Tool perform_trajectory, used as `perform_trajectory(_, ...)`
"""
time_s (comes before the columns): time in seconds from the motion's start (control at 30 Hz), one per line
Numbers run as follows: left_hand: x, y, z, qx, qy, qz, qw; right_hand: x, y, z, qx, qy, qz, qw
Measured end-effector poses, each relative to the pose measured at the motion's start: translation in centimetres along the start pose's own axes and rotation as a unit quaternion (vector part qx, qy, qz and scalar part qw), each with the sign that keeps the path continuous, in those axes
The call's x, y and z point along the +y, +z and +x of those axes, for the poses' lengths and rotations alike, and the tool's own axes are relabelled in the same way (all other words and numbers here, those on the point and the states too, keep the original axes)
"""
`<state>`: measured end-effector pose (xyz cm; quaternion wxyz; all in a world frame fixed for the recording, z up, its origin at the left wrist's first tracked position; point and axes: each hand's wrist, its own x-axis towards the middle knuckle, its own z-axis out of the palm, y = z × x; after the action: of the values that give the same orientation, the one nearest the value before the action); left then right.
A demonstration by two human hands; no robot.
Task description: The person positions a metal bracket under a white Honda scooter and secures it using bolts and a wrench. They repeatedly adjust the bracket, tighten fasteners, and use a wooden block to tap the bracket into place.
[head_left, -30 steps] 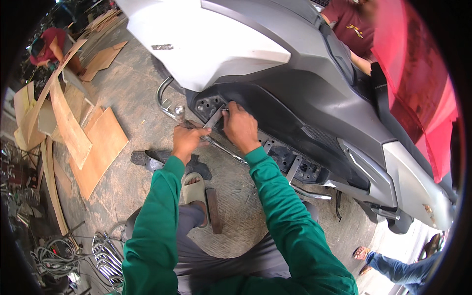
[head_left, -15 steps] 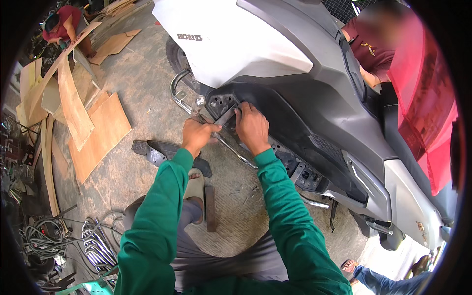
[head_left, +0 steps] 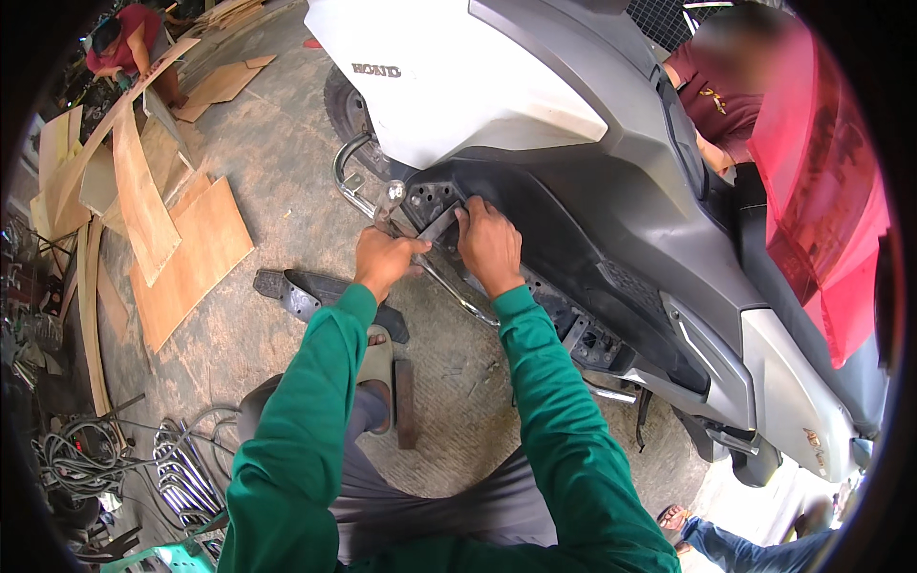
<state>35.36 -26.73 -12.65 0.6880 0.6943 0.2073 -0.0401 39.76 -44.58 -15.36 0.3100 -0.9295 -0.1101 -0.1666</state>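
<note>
A white and grey scooter [head_left: 535, 86] leans across the view, its black footboard [head_left: 573, 215] under my hands. Both hands meet at a flat grey metal strip [head_left: 440, 225] over the footboard's front end. My left hand [head_left: 383, 260] is closed, its thumb along the strip's lower end; a shiny rounded metal piece [head_left: 394, 194] sticks up beyond its fingers, and I cannot tell whether it is held too. With fingers bent, my right hand [head_left: 490, 246] pinches the strip's upper end. A chrome guard bar [head_left: 462, 298] runs below the hands.
A black footrest panel [head_left: 355, 298] lies on the floor by my sandalled foot, beside a brown block [head_left: 406, 405]. Plywood sheets [head_left: 196, 263], coiled cables [head_left: 86, 458] and chrome tubes [head_left: 181, 477] lie to the left. One person is beyond the scooter, another at far left.
My hands stay on the metal strip with almost no visible movement. The whole view has shifted slightly.
</note>
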Motion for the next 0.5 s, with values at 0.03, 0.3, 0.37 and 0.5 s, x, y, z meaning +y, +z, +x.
perform_trajectory(0.03,0.0,0.0,0.1,-0.004,0.003,0.004,1.0,0.0,0.2,0.3,-0.019,0.014,-0.017,1.0)
perform_trajectory(0.3,0.0,-0.1,0.3,-0.001,-0.003,-0.016,1.0,-0.1,0.5,1.0,-0.007,0.105,0.007,0.994)
perform_trajectory(0.37,-0.2,-0.1,0.3,0.006,-0.007,-0.018,1.0,0.0,0.6,0.1,0.025,0.013,0.001,1.0)
perform_trajectory(0.5,-0.1,0.0,0.4,0.005,-0.013,-0.006,1.0,0.3,0.8,0.8,-0.033,0.023,-0.018,0.999)
